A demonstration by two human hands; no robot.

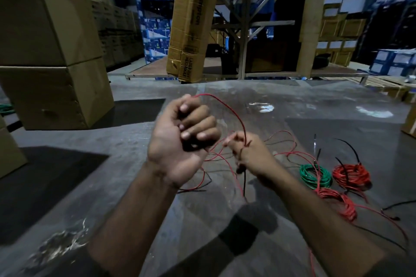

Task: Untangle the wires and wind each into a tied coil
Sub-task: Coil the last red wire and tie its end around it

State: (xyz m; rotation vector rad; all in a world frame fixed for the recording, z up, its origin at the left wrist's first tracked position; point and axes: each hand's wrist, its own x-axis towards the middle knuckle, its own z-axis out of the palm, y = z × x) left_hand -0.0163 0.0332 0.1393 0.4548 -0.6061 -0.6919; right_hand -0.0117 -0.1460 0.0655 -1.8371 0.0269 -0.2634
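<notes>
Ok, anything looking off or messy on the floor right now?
Yes: loose red and black wires lie tangled on the floor under both hands. The left hand and right hand hold a red strand arching between them. Three coils sit right: green coil and two red coils.

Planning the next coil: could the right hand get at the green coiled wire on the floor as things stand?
Probably not at once. The right hand grips the thin red wire, so it must let go first. The green coiled wire lies uncovered beside it, though a red strand crosses over it.
</notes>
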